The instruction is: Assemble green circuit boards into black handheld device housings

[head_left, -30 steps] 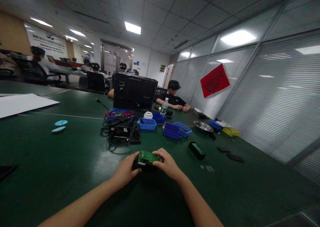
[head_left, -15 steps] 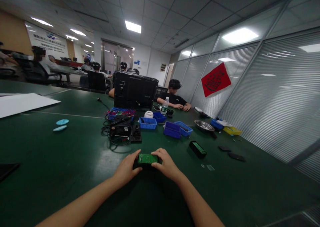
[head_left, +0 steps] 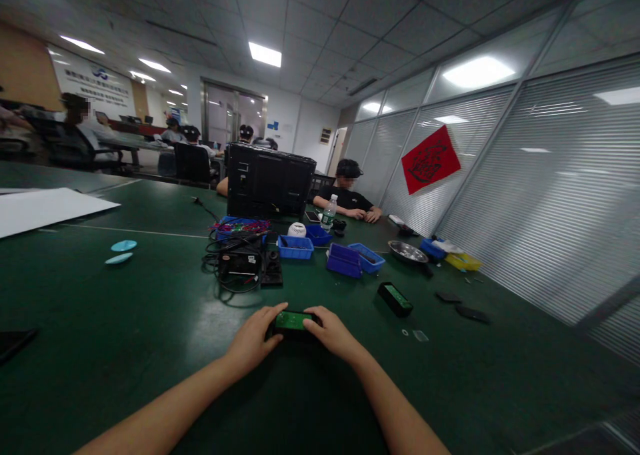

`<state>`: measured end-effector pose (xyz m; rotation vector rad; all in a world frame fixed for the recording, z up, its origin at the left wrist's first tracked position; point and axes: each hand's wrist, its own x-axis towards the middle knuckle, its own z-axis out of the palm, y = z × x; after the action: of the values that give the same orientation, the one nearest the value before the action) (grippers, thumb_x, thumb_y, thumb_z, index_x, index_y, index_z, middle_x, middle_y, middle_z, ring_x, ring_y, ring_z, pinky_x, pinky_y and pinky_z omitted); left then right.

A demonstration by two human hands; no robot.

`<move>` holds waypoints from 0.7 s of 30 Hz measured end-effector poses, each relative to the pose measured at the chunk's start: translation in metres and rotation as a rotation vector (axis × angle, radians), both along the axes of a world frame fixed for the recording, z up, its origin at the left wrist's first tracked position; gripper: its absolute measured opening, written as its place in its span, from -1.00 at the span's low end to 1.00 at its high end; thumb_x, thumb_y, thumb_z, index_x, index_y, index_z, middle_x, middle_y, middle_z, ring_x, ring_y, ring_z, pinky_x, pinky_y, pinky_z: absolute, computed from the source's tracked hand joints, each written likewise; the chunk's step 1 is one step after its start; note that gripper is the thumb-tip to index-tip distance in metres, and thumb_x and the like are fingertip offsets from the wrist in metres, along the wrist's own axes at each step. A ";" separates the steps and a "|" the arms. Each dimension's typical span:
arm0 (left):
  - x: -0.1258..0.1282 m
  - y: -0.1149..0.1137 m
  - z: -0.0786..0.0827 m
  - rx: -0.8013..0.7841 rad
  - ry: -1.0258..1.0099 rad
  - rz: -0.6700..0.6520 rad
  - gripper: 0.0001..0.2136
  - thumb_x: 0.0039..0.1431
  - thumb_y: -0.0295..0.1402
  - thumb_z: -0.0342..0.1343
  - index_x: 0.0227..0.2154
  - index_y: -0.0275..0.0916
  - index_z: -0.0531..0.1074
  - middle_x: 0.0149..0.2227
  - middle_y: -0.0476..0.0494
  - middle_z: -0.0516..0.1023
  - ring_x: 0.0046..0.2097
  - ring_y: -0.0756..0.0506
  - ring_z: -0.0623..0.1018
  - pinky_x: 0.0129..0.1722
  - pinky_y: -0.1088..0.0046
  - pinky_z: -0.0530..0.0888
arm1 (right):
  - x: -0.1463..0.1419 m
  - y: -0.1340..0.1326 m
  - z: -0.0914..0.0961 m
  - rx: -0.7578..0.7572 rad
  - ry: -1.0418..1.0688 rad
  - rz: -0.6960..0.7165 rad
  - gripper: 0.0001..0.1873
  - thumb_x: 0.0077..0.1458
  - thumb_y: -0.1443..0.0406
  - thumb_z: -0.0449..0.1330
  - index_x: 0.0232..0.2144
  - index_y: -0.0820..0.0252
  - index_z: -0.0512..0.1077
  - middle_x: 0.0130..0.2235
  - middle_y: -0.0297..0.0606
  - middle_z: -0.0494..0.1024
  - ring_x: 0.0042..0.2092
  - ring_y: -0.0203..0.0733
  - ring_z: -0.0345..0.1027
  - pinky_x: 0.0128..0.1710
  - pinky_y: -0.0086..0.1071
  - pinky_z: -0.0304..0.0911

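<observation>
Both hands are around a black plastic case [head_left: 297,335] with a green circuit board [head_left: 293,319] set in its top, low over the green table. My left hand [head_left: 255,335] grips the case's left end, thumb at the near side and fingers over the far edge. At the opposite end is my right hand [head_left: 334,331], its thumb on the right end of the board and its fingers at the far corner. The underside of the case is hidden. To the right, a second black case with a green board [head_left: 396,299] lies on the table.
A small clear plate [head_left: 420,335] and a white ring [head_left: 405,332] lie right of my hands, with flat black pieces [head_left: 473,314] beyond. Ahead stand a cabled black device [head_left: 240,265], blue bins [head_left: 295,247] and a metal bowl [head_left: 407,251]. Another person [head_left: 347,201] sits across the table.
The board now looks lower in the case, with the black rim showing around it. My right thumb has shifted up onto the board's end. Both hands keep their hold.
</observation>
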<state>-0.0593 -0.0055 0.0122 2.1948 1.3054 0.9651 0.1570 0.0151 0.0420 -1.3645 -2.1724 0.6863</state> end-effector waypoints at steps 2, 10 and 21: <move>0.000 -0.002 0.004 0.020 0.004 -0.015 -0.51 -0.06 -0.48 0.05 -0.01 -0.06 0.21 -0.06 -0.06 0.36 -0.03 -0.09 0.36 -0.01 0.33 0.27 | -0.001 0.001 -0.002 0.002 0.001 -0.008 -0.73 0.03 0.20 0.08 -0.22 0.19 0.39 -0.30 -0.26 0.41 -0.29 -0.26 0.25 -0.30 -0.43 0.13; 0.003 -0.007 0.005 0.155 0.089 -0.004 -0.66 -0.10 -0.56 0.03 -0.22 -0.12 0.32 -0.09 -0.10 0.30 -0.07 -0.09 0.34 -0.06 0.33 0.31 | -0.003 -0.001 0.003 -0.051 0.050 -0.008 -0.76 -0.13 0.28 0.22 -0.33 0.20 0.39 -0.37 -0.36 0.40 -0.37 -0.32 0.21 -0.39 -0.48 0.10; 0.006 -0.010 0.008 0.125 0.106 0.060 -0.38 -0.12 -0.58 -0.02 0.07 -0.02 0.11 -0.03 -0.09 0.25 -0.01 -0.11 0.30 0.02 0.30 0.26 | -0.006 -0.005 0.005 0.033 0.034 0.002 -0.58 -0.18 0.33 0.22 -0.16 0.16 0.38 -0.24 -0.27 0.37 -0.19 -0.21 0.25 -0.17 -0.36 0.17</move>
<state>-0.0535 -0.0154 0.0203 2.3412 1.4000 0.9893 0.1514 0.0105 0.0474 -1.3251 -2.1492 0.6659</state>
